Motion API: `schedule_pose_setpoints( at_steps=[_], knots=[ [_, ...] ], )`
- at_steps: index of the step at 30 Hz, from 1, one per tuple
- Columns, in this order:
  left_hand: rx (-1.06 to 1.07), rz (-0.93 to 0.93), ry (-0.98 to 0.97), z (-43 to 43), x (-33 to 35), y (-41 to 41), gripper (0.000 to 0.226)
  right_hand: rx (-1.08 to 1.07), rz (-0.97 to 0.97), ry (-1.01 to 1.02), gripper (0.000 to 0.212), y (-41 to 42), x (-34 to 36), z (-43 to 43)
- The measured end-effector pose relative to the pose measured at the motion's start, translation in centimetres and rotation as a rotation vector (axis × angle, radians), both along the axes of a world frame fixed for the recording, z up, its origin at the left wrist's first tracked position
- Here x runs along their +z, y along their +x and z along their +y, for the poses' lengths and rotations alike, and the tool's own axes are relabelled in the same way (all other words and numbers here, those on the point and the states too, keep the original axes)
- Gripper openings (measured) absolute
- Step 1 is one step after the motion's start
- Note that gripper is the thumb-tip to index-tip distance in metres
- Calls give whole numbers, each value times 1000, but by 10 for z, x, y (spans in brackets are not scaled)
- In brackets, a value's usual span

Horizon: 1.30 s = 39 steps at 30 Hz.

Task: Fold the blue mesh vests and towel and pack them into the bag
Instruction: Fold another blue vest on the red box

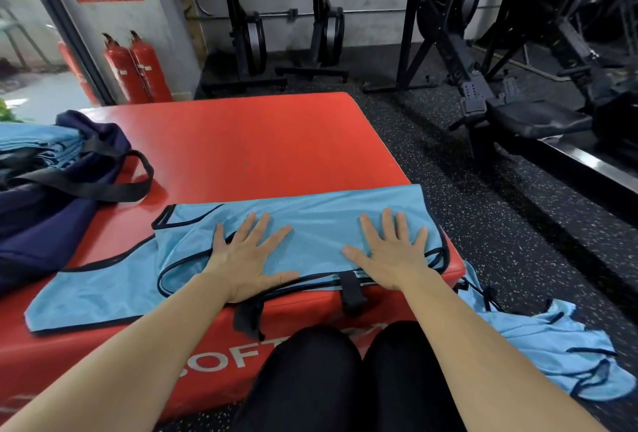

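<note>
A light blue mesh vest (310, 221) with dark trim lies partly folded across the near edge of a red padded box (262, 141). My left hand (247, 255) presses flat on its left half, fingers spread. My right hand (392, 252) presses flat on its right half, also spread. One flap of the vest (93, 293) stretches toward the near left corner. A navy bag (51, 197) with black straps sits at the box's left, with folded blue cloth (41, 145) in its open top. More blue mesh vests (559, 345) lie crumpled on the floor at the right.
Black speckled rubber floor (483, 224) surrounds the box. Rowing machines (518, 86) stand to the right and behind. Two red fire extinguishers (138, 69) stand by the wall at the back left. My black-clad knees (345, 380) are against the box's front.
</note>
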<state>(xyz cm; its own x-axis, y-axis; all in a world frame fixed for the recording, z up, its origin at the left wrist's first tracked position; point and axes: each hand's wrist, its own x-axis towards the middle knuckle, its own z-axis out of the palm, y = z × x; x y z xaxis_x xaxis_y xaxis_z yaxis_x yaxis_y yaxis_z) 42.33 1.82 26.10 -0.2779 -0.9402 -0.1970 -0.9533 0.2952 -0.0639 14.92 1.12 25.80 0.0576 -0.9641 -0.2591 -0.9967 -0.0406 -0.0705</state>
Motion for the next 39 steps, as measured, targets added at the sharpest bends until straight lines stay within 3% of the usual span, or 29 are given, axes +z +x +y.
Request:
schedule_pose_setpoints(
  at_steps=[5,14,22,29,32,35,37,39],
  knots=[
    [-14,-27,16,-3,1,0,102,26,-4,-59,88,-4,-1,-1],
    [-92,-104,-10,-15,21,-14,107,-143,-5,-36,91,7,11,0],
    [-154,-4,117,-32,9,-54,115,66,-65,-106,79,58,14,-33],
    [-192,-24,83,-35,-1,-52,113,-155,17,-138,80,-9,-8,-56],
    [-200,-11,67,-36,-1,-51,111,-153,23,-128,78,-21,-8,-59],
    [-203,0,59,-36,-2,-49,110,-193,-83,-328,68,-22,-14,-58],
    [-207,-1,55,-37,-3,-49,110,-364,-92,-616,57,-28,-15,-52],
    [-211,-5,52,-37,-2,-49,110,-583,-55,-660,47,-34,-13,-46]
  ],
)
